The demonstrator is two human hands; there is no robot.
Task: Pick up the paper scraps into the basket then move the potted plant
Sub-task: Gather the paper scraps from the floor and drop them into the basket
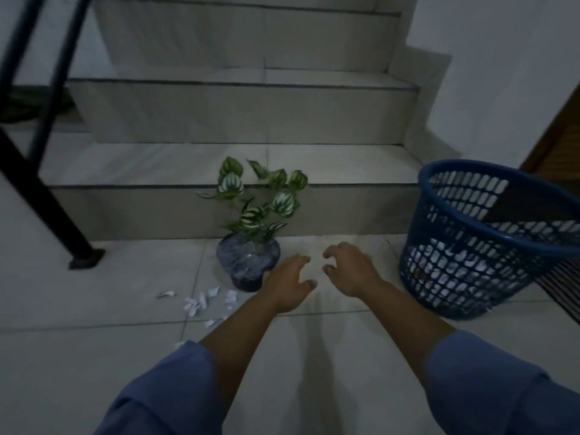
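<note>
While both arms stretch low over the floor tiles (110, 296), paper scraps (204, 301): scattered on the tiles left of the left forearm
Left hand (288, 282): empty, fingers loosely bent, beside the pot's base
Right hand (351, 268): empty, fingers spread, clawed
Potted plant (249, 259): upright at the bottom step (141, 208)
Blue basket (470, 246): far right, scraps inside

No legible text anywhere.

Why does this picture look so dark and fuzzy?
Head view: dim, bluish light, brightest on the floor tiles by the left hand and right hand; soft blur smears the paper scraps and basket; the wide-angle lens seemingly leans the railing outward.
</note>
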